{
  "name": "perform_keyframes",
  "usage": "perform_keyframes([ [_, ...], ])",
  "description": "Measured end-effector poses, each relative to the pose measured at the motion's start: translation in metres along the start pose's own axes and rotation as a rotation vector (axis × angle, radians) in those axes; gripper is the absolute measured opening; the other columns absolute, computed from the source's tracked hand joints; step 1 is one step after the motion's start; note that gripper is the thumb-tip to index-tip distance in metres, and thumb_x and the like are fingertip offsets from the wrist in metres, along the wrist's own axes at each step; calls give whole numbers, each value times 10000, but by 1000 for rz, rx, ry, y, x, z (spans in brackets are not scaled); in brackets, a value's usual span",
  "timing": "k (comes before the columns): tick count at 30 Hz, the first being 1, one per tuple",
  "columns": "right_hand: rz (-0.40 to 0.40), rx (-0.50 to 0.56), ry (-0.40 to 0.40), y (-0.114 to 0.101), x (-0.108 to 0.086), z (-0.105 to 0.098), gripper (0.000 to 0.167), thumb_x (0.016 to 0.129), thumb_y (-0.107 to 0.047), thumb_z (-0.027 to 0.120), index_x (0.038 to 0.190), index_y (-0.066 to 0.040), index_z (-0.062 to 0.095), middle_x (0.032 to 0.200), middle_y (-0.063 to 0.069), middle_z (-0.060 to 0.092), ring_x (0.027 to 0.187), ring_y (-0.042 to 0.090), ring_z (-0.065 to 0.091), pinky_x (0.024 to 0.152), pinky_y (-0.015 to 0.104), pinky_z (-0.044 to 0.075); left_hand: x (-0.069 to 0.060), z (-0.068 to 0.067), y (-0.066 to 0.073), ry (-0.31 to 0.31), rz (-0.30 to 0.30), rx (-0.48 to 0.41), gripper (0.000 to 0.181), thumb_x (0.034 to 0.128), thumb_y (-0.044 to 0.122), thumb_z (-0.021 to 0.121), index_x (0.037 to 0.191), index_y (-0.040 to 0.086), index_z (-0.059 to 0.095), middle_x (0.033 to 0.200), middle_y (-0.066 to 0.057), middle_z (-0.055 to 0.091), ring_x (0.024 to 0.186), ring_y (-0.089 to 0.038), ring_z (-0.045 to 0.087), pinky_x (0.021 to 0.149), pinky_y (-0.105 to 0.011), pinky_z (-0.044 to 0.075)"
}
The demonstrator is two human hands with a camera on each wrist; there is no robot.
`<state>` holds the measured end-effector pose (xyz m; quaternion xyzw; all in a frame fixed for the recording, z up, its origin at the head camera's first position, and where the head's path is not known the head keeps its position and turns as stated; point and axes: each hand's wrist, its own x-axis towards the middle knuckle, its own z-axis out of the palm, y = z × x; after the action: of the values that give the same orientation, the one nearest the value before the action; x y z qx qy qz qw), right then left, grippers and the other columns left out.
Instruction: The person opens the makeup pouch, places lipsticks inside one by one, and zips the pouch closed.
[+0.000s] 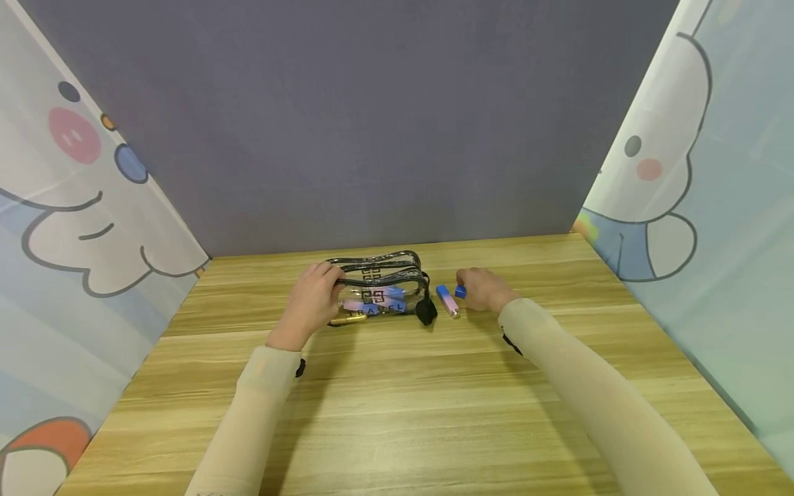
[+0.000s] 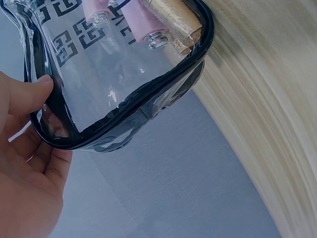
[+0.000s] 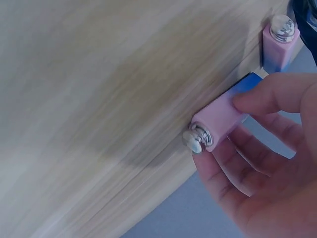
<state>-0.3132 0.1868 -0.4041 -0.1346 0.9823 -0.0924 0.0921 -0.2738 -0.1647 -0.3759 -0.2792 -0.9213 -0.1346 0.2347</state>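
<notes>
A clear pouch with black edging (image 1: 372, 281) stands on the table, pink-and-blue tubes and gold items visible inside. My left hand (image 1: 313, 300) pinches its left end; in the left wrist view the thumb of the left hand (image 2: 29, 139) lies on the clear side, fingers behind the black edge (image 2: 163, 79). Right of the pouch, my right hand (image 1: 484, 288) holds a pink-and-blue tube with a clear round end (image 3: 218, 119) between thumb and fingers. Another such tube (image 1: 447, 301) lies between the pouch and the right hand.
The wooden table (image 1: 397, 406) extends in front of both hands. A dark grey panel (image 1: 384, 124) stands along its back edge, and cartoon-printed curtains (image 1: 676, 165) hang at both sides. A black tab (image 1: 426, 311) hangs at the pouch's right end.
</notes>
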Motion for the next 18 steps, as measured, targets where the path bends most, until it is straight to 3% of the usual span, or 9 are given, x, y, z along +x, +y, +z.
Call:
perform_keyframes([
  [6,-7,-54,32,1,0,1,323,920,-144,731,1213,-51,630,1121,109,658,1016,291,644,847,489,564,1,0,0,-1,2,7,80,948,16,689,1027,3,700,988,-131,664,896,-316,594,855,-460,515],
  [12,-52,-89,45,4,0,0,309,914,-76,703,1215,-58,638,1127,116,655,1016,300,648,815,491,572,2,-1,1,-3,3,14,84,948,16,690,1029,-1,700,993,-135,666,898,-319,595,860,-461,516],
  [18,-95,-85,45,6,-2,-2,331,912,-63,685,1241,-64,649,1182,139,656,1069,326,646,869,501,564,1,-2,2,-14,-3,15,92,948,17,690,1038,-2,701,1006,-134,667,917,-319,594,876,-466,514],
])
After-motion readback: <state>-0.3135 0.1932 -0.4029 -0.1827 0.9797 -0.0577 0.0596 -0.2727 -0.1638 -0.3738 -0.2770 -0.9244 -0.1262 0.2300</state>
